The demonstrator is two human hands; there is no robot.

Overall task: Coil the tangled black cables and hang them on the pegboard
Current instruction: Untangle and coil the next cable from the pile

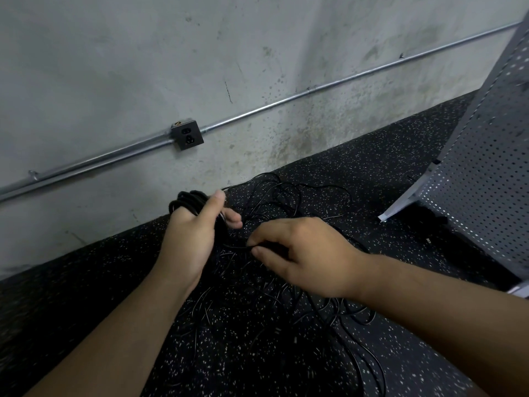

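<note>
My left hand (194, 239) grips a coil of black cable (187, 200), its loops wound over the hand between thumb and fingers. Just to the right, my right hand (297, 253) pinches a strand of the same black cable between thumb and fingertips. Loose tangled black cables (286, 202) sprawl over the speckled floor behind and below both hands, with more loops (352, 313) under my right forearm. The grey pegboard (483, 173) leans at the right edge on a metal foot.
A concrete wall runs along the back with a metal conduit (286, 100) and a dark socket box (187, 134). Black speckled rubber flooring (86, 282) covers the ground. A dark object (429, 219) lies at the pegboard's foot.
</note>
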